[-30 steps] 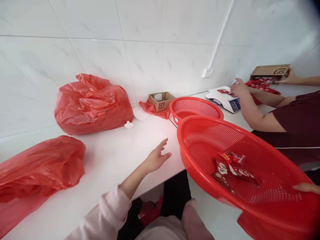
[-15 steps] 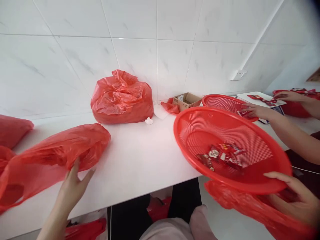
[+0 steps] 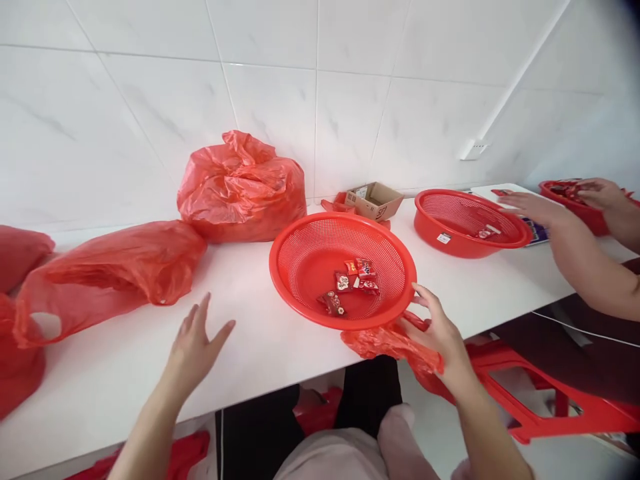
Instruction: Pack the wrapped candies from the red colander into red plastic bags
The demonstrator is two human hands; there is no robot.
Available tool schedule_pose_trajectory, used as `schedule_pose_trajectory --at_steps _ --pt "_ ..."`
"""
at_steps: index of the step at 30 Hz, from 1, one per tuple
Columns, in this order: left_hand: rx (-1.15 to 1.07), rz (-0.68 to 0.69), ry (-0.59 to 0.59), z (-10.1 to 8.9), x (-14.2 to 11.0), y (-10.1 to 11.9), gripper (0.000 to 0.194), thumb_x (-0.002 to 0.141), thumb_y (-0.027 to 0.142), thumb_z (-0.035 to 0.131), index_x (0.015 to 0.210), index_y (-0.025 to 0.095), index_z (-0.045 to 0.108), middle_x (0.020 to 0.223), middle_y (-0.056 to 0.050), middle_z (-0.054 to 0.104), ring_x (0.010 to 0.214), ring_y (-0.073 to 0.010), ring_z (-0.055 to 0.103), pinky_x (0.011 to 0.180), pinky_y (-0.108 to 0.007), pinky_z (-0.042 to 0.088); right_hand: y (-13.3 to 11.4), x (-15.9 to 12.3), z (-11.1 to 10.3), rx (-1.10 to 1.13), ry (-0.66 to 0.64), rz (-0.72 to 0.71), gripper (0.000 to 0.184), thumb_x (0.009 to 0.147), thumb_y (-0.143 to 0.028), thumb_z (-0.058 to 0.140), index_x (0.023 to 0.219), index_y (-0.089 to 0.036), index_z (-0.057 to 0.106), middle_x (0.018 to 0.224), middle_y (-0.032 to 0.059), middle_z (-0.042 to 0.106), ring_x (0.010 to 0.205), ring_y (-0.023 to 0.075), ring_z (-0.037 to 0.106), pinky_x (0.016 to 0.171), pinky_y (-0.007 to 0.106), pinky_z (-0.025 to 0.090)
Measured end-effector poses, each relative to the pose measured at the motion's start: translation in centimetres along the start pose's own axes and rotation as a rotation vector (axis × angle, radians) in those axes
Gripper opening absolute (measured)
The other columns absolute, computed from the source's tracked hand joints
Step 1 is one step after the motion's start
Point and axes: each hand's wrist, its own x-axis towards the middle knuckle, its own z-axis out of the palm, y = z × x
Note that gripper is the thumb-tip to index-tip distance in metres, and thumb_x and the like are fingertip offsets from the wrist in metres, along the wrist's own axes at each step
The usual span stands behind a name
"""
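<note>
A red mesh basket [image 3: 300,253] sits on the white table [image 3: 260,347] in front of me, with several small red sweet packets [image 3: 357,277] in its bottom. My right hand [image 3: 440,330] rests at the basket's near right rim, fingers stretched, lying over a crumpled red plastic bag [image 3: 385,343] that hangs off the table edge under the basket. My left hand [image 3: 197,343] hovers open over the table with fingers spread, holding nothing. It is just right of a flattened red plastic bag [image 3: 115,273].
A full red bag [image 3: 240,190] stands against the tiled wall, beside a small cardboard box [image 3: 375,200]. A second red basket [image 3: 435,233] stands to the right. Another person's arms [image 3: 575,253] reach over the table's right end. A red stool [image 3: 540,400] stands below.
The basket has gone from being held off the table edge to resting on the table. My left hand has left the flattened bag and moved right.
</note>
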Motion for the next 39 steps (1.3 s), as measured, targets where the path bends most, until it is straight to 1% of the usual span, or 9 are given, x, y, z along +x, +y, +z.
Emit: schedule_pose_trajectory --at_steps 5,9,13,19,22,26,32,35,39 --pt "-0.443 -0.077 -0.336 1.8 -2.4 4.5 0.076 0.092 0.060 0.046 0.156 0.036 0.013 0.162 -0.010 0.027 0.141 -0.0312 0.041 0.109 -0.048 0.041 -0.9 -2.1 -3.3 0.264 -0.411 0.070 0.038 0.084 -0.046 0.064 0.115 -0.025 0.060 0.103 0.0065 0.066 0.080 0.0207 0.067 0.069 0.031 0.054" --pt "-0.671 -0.004 -0.317 4.1 0.5 8.0 0.073 0.096 0.056 0.042 0.157 0.036 0.008 0.165 -0.008 0.017 0.143 -0.0282 0.037 0.107 -0.044 0.045 -3.2 -3.8 -2.3 0.425 -0.724 0.030 0.020 0.086 -0.037 0.063 0.094 -0.019 0.064 0.090 0.0048 0.068 0.079 0.0187 0.064 0.069 0.028 0.052" --pt "-0.755 0.164 -0.423 7.3 1.1 11.5 0.063 0.097 0.053 0.042 0.153 0.029 0.027 0.160 -0.006 0.033 0.143 -0.0272 0.038 0.112 -0.045 0.040 -4.6 -4.7 -0.5 0.409 -0.773 -0.061 0.011 0.085 -0.029 0.062 0.090 -0.019 0.064 0.086 0.0020 0.069 0.080 0.0168 0.062 0.073 0.026 0.049" --pt "-0.646 0.161 -0.661 9.3 -1.3 13.3 0.071 0.095 0.054 0.045 0.156 0.024 0.024 0.164 -0.008 0.021 0.146 -0.0300 0.030 0.117 -0.047 0.031 -4.7 -4.7 0.5 0.287 -0.734 -0.157 0.014 0.087 -0.023 0.058 0.099 -0.022 0.066 0.099 0.0011 0.071 0.092 0.0179 0.065 0.084 0.028 0.049" --pt "-0.538 0.243 -0.596 6.9 -3.2 13.8 0.059 0.096 0.052 0.045 0.149 0.028 0.038 0.160 -0.006 0.032 0.145 -0.0290 0.033 0.117 -0.048 0.031 -5.1 -4.6 1.6 0.216 -0.618 -0.262 0.019 0.090 -0.020 0.054 0.105 -0.024 0.066 0.105 0.0022 0.071 0.097 0.0186 0.065 0.089 0.031 0.049" --pt "-0.250 0.498 -0.476 3.6 -6.2 14.3 0.027 0.092 0.049 0.053 0.107 0.033 0.069 0.157 0.000 0.036 0.145 -0.0343 0.030 0.113 -0.054 0.036 -6.4 -4.7 3.9 0.218 -0.509 -0.446 0.024 0.093 -0.015 0.047 0.100 -0.023 0.068 0.100 0.0040 0.069 0.090 0.0162 0.066 0.081 0.028 0.051" --pt "0.240 0.492 -0.193 4.5 -6.3 11.4 0.027 0.087 0.048 0.058 0.096 0.025 0.069 0.154 -0.011 0.039 0.140 -0.0449 0.035 0.102 -0.062 0.041 -7.2 -5.1 6.3 0.249 -0.451 -0.592 0.026 0.093 -0.013 0.050 0.110 -0.022 0.068 0.110 0.0060 0.066 0.100 0.0158 0.065 0.091 0.029 0.052" --pt "0.293 0.428 -0.186 5.3 -5.3 9.8 0.021 0.092 0.037 0.052 0.102 0.022 0.064 0.134 -0.013 0.059 0.114 -0.0346 0.061 0.086 -0.048 0.052 -6.9 -4.9 6.7 0.227 -0.475 -0.611 0.027 0.095 -0.020 0.052 0.118 -0.024 0.066 0.118 0.0058 0.064 0.106 0.0166 0.064 0.097 0.031 0.052" --pt "0.197 0.360 -0.092 4.9 -3.9 8.0 0.020 0.095 0.026 0.045 0.105 0.022 0.062 0.102 -0.005 0.068 0.084 -0.0207 0.066 0.070 -0.032 0.050 -6.1 -4.4 7.2 0.083 -0.402 -0.578 0.034 0.095 -0.016 0.047 0.125 -0.021 0.062 0.121 0.0082 0.062 0.109 0.0196 0.063 0.098 0.037 0.053"
